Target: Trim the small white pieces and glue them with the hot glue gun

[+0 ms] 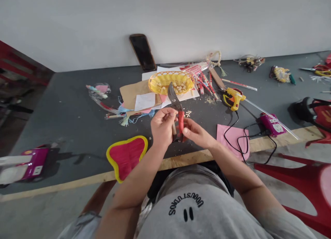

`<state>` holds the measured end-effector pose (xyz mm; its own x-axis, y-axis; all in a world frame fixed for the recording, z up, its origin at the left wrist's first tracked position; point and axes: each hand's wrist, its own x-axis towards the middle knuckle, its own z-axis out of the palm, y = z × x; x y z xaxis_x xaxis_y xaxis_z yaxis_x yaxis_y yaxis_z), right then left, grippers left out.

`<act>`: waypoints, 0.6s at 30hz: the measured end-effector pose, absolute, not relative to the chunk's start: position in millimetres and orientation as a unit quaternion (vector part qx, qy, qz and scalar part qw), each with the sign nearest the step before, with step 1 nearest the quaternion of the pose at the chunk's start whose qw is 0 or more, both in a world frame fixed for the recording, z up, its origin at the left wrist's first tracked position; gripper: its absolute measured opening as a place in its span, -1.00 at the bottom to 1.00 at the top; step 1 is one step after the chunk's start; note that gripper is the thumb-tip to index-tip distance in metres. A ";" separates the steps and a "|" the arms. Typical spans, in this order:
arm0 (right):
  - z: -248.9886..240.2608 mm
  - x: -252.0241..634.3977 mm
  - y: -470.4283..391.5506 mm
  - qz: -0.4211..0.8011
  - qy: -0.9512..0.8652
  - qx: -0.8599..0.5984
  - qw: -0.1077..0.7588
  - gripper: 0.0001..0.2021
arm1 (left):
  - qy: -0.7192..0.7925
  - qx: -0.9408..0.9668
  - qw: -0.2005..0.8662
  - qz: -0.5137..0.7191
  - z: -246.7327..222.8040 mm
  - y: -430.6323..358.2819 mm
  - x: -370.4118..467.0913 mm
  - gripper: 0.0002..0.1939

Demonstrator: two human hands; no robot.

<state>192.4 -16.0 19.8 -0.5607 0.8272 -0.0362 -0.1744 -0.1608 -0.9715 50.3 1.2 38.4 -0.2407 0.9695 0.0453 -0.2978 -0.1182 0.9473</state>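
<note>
A pale wall backs a dark grey table with a wooden edge. Right, a red stool stands on grey floor; left, blurred red slats, perhaps a chair.

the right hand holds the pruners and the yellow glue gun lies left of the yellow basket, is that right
Not quite: the head view shows the yellow glue gun lying to the right of the yellow basket, not left. The right hand does hold the pruners.

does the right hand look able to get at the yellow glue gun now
Probably: nothing appears to stand between the right hand and the yellow glue gun, though that hand would first need to release the red-handled shears.
</note>
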 end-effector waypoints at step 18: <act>7.9 186.6 -49.8 0.633 -0.598 -0.413 0.266 -0.84 | 0.432 0.340 0.447 0.705 41.7 3.6 40.1 -0.71</act>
<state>186.6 -49.8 7.9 -0.5164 0.8314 -0.2052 0.1573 -0.1434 -0.9771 40.1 3.6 41.7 -0.3684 0.9249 0.0941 -0.3366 -0.2271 0.9139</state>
